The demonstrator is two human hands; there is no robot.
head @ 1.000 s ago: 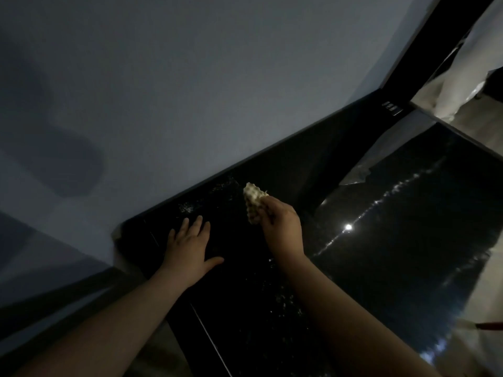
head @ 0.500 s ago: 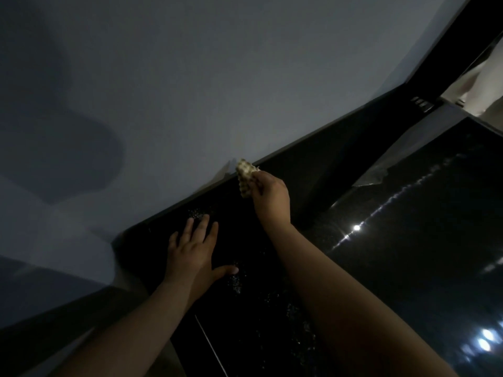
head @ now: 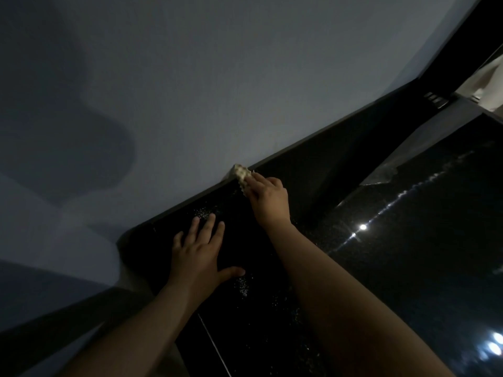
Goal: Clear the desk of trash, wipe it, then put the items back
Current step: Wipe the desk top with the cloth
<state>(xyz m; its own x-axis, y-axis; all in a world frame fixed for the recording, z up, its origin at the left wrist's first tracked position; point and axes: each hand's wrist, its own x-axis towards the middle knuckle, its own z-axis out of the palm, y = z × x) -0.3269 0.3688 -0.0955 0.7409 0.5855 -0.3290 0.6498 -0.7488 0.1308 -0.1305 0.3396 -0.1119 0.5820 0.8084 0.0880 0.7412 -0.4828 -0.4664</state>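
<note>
The cloth (head: 241, 174), a small pale wad with a bumpy, waffle-like weave, sits at the far edge of the tabletop (head: 381, 268), right where the dark surface meets the wall (head: 245, 77). The right hand (head: 269, 198) pinches it between curled fingers and thumb, so that most of the wad sticks out beyond the fingertips and touches the seam. This looks like the wiping step. To do it well here, the cloth should be pressed flatter under the fingers, so that more of its textured face meets the surface, and then drawn along the back edge in one line rather than dabbed, with each later pass overlapping the last and working toward the near edge. The left hand (head: 200, 257) lies flat on the tabletop nearer the left end, fingers straight and spread, holding nothing. It serves as a brace, and would need to lift before the cloth reaches that patch. The tabletop is black, hard and glossy, probably polished stone, and it throws back bright spots of light (head: 362, 227) toward its right side. Fine pale specks (head: 202, 213) show just beyond the left fingertips. In this dim light it cannot be told whether they are crumbs or flecks in the stone, so raking light is the best check for streaks. The wall is matt and grey-blue, and could take a smear if the cloth rides up onto it.
</note>
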